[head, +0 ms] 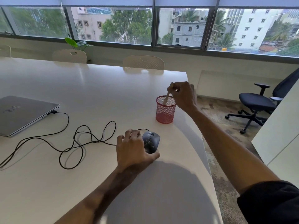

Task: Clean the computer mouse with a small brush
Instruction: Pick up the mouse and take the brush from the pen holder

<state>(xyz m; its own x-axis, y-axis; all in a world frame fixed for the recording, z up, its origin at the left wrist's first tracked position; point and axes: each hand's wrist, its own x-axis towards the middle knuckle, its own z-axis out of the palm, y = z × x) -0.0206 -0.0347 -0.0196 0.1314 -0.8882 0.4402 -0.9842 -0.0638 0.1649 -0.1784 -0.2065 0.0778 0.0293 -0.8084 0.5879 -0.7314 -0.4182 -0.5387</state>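
the right grip (182, 94) pinches the top of the small brush (166, 98), whose pale handle stands slanted in the red mesh cup (165, 110) just below and left of that grip; the bristle end is hidden behind the mesh, so how deep it sits cannot be told. the left grip (131, 147) curls round the left flank of the computer mouse (151, 141), thumb under its near end, holding it on the bench (80, 94) well nearer the body than the right grip. the mouse top shows pale specks, so the cleaning looks not yet begun. the main risk is the cup: it looks light, and the slanted handle leans on its rim, so a sideways pull could tip it or drag it toward the bench edge, which lies close to its right. a straight lift would avoid that. bristles could also catch in the mesh and jerk the pinch loose, since the hold is only fingertips at the very end of the handle. the black cable (77, 138) runs in loose loops left of the left grip to the laptop (24, 112); turning the mouse sharply could tug the plug. brushing toward the bench edge would send dust onto the floor.
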